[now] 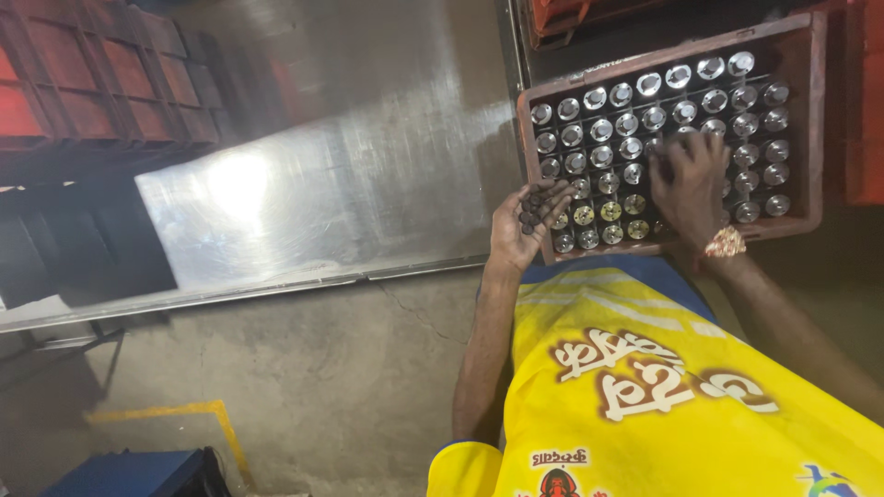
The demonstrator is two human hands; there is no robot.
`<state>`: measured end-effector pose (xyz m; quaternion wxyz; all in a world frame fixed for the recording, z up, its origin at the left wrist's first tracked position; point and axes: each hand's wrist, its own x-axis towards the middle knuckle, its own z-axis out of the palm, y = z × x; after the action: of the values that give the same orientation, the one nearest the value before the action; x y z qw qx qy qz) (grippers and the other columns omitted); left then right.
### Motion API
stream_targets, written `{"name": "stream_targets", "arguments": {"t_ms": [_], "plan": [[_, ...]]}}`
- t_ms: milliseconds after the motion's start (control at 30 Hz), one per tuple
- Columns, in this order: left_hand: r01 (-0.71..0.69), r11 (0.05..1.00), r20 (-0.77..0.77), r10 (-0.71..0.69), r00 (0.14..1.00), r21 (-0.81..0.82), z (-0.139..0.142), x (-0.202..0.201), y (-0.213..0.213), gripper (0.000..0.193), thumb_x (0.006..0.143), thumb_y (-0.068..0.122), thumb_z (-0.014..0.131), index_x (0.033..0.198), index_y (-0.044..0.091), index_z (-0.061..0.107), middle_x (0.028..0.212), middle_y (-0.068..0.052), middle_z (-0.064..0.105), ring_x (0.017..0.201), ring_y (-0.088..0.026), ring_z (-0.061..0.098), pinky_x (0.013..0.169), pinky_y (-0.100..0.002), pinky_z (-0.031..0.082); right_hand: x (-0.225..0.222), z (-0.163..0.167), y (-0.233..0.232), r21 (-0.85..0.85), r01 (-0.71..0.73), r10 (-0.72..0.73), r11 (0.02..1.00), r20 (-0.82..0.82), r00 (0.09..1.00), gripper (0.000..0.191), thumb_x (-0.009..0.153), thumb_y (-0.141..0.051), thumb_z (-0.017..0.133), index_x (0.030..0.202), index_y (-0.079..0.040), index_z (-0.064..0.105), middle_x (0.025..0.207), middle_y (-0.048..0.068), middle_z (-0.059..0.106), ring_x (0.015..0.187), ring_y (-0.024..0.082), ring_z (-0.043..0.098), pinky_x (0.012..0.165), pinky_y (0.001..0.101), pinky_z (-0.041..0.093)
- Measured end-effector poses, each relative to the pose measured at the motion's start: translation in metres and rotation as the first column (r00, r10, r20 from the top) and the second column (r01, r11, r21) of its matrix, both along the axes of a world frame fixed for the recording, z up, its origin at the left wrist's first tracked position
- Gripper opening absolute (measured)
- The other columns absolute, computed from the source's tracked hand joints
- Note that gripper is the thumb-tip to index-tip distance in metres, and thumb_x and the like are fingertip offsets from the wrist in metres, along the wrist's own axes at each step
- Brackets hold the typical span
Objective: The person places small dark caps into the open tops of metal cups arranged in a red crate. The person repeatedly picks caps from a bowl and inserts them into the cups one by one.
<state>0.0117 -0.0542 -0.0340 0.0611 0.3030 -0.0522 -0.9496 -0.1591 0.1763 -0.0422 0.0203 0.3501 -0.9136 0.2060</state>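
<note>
Reddish-brown plastic crate [810,120], rectangular, sits in the upper right of the frame, packed with upright bottles seen from above.

- Bottles with silver-grey caps [626,122]: fill most of the crate, in even rows. Rough count about thirty-five in view; more lie hidden beneath the right hand, so the figure is approximate.
- Bottles with gold-yellow tops [610,211]: about five, clustered at the lower left of the crate, nearest the person. Whether these are a different cap or open mouths cannot be told from here.
- Small dark round caps [532,208]: a handful, maybe six to eight, too small and heaped to count exactly.

Hands:
- Left hand [525,225]: at the crate's lower left edge, palm up and cupped, fingers half curled, cradling the dark caps.
- Right hand [689,189]: over the middle of the crate, palm down, fingers spread and bent onto the bottle tops. Blurred; cannot tell whether it pinches anything. A gold wristwatch [726,243] is on its wrist.

Progress, as a judgement: most tops look alike and finished; the gold-topped group by the near edge appears to be what remains.

Surroundings: shiny steel counter [322,166] left of the crate, one red crate [92,83] in the upper left corner.
</note>
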Motion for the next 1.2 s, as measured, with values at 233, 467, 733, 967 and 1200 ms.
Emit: {"name": "stream_targets", "arguments": {"t_ms": [233,467,733,967,1200], "plan": [[0.010,1.000,-0.042,-0.010,0.999,0.008,0.028,-0.008,-0.009,0.049,0.109,0.024,0.035,0.130,-0.018,0.052,0.134,-0.034,0.059,0.132,-0.045,0.057,0.119,-0.051,0.045,-0.008,0.059,-0.030,0.052,-0.030,0.020,0.998,0.173,0.985,0.015,0.089,-0.021,0.083,0.102,-0.015,0.078,0.108,0.009,0.070,0.101,0.026,0.059,0.096,0.0485,0.044],[0.155,0.988,-0.056,-0.153,0.987,0.025,0.019,-0.008,0.000,0.058,0.112,0.040,0.040,0.138,-0.008,0.058,0.129,-0.017,0.067,0.118,-0.028,0.065,0.107,-0.045,0.050,0.040,0.124,-0.096,-0.338,-0.298,0.400,0.893,0.290,0.870,0.023,0.082,-0.002,0.078,0.104,-0.002,0.072,0.101,0.013,0.068,0.091,0.032,0.067,0.077,0.0408,0.056],[0.213,0.977,-0.067,-0.211,0.975,0.016,0.001,-0.001,0.007,0.052,0.119,0.035,0.042,0.143,-0.008,0.059,0.131,-0.016,0.067,0.100,-0.019,0.065,0.094,-0.039,0.057,0.042,0.124,-0.088,-0.345,-0.219,0.359,0.913,0.420,0.834,0.018,0.083,0.001,0.076,0.100,0.001,0.068,0.101,0.014,0.069,0.089,0.030,0.071,0.076,0.0399,0.059],[0.195,0.981,-0.095,-0.192,0.977,0.021,0.036,-0.015,-0.003,0.057,0.110,0.027,0.029,0.144,-0.019,0.039,0.146,-0.037,0.048,0.139,-0.042,0.049,0.121,-0.047,0.042,-0.020,0.081,0.000,-0.182,0.143,-0.048,0.973,0.445,0.894,0.011,0.098,-0.006,0.079,0.104,0.001,0.072,0.105,0.014,0.076,0.096,0.021,0.075,0.087,0.0349,0.061],[0.245,0.969,-0.035,-0.246,0.969,-0.019,0.036,-0.016,-0.002,0.057,0.112,0.028,0.029,0.144,-0.018,0.039,0.148,-0.036,0.046,0.140,-0.043,0.047,0.122,-0.048,0.039,-0.055,0.024,0.022,-0.149,0.203,-0.147,0.968,0.322,0.935,0.021,0.093,-0.011,0.089,0.099,0.002,0.074,0.098,0.015,0.073,0.090,0.025,0.070,0.079,0.0370,0.055]]}}
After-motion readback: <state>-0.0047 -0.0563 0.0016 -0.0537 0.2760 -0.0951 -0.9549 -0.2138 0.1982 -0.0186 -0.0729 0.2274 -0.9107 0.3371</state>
